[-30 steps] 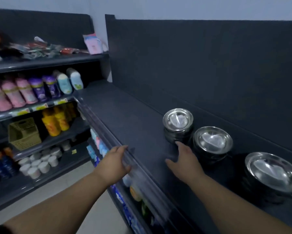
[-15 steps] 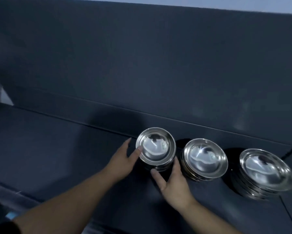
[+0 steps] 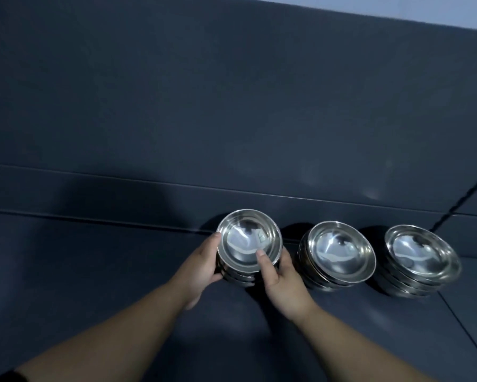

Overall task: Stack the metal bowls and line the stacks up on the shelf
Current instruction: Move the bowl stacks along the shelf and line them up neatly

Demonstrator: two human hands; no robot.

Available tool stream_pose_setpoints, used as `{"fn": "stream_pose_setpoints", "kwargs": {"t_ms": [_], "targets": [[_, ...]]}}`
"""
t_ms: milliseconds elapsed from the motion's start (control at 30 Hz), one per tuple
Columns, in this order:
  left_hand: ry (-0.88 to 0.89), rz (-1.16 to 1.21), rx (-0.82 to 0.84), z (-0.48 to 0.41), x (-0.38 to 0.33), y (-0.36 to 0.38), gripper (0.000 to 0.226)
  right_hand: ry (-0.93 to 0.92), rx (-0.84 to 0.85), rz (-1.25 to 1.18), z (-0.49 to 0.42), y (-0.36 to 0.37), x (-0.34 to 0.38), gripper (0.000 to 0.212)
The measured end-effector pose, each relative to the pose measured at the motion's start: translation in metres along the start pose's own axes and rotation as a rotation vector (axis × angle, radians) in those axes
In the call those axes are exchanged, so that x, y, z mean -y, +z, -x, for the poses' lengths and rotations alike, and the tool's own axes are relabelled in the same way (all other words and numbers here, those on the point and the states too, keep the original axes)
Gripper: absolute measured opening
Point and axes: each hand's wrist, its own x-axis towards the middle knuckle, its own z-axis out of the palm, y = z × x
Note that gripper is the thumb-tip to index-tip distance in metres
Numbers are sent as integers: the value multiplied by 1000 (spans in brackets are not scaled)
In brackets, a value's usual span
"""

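Because the left hand [image 3: 201, 267] curls round the leftmost stack [image 3: 248, 239] at eight o'clock and the right hand [image 3: 284, 282] pinches it at four, thumb over the top rim, a hasty shove could skid the upper bowls off the lower ones or knock the middle stack [image 3: 339, 250], near it at three o'clock. The bowls are shiny, shallow and nested, perhaps four deep; dim light blurs the count. The stack stands on the dark shelf [image 3: 94, 271], close to the back panel [image 3: 231, 106] at twelve.

Your three stacks of bowls [image 3: 249, 241] are shiny silver metal. The shelf [image 3: 94, 271] beneath them is plain dark grey-blue. So is the back panel [image 3: 231, 106] behind them.
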Motion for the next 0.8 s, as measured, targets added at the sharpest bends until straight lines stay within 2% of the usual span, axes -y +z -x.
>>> {"fn": "stream_pose_setpoints", "kwargs": {"t_ms": [200,433,667,800], "targets": [[66,-5,-2,22,-7,-6,25,18,0,-56,13,5,11,54],[142,-21,-17,64,-23,12,26,-47,-24,-77,50,-15,24,52],[250,-58,47,126,-18,90,23,-75,-119,-152,127,-87,8,70],[256,-122,157,168,-4,161,29,-22,-194,-156,192,-150,-17,56]]}}
